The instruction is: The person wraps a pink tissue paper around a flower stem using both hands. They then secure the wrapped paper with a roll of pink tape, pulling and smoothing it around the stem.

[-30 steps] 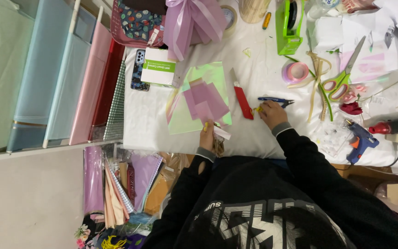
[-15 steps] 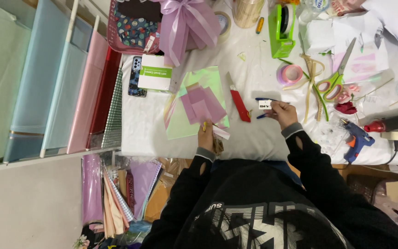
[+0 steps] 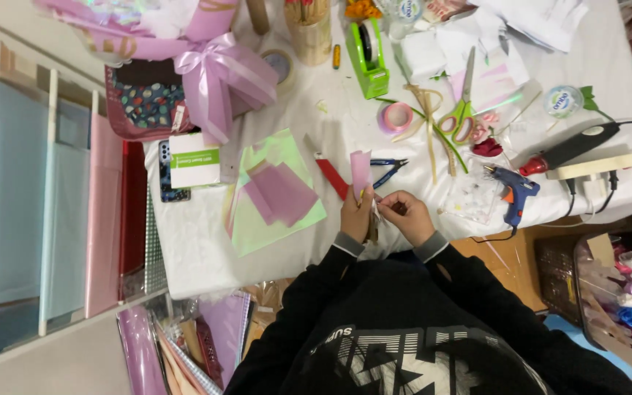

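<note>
My left hand [image 3: 356,213] pinches a small pink paper piece [image 3: 360,170] and holds it upright over the table's front edge. My right hand [image 3: 407,216] is close against it, fingertips closed on a small white bit at the paper's lower end; what that bit is I cannot tell. A red utility knife [image 3: 330,175] and blue-handled pliers [image 3: 387,169] lie just beyond the hands. Left of them a green iridescent sheet [image 3: 281,150] carries a stack of pink paper squares [image 3: 281,193].
On the white table [image 3: 199,249] are a green tape dispenser [image 3: 368,48], green-handled scissors [image 3: 461,115], a pink tape roll [image 3: 398,116], a blue glue gun [image 3: 514,193], a phone [image 3: 164,175], a white box [image 3: 193,159] and a pink-bowed bouquet [image 3: 217,73]. Paper rolls stand on the left.
My right hand came back from beside the pliers toward my left hand. The left hand lifted the pink paper piece upright, and both hands now meet at the table's front edge.
</note>
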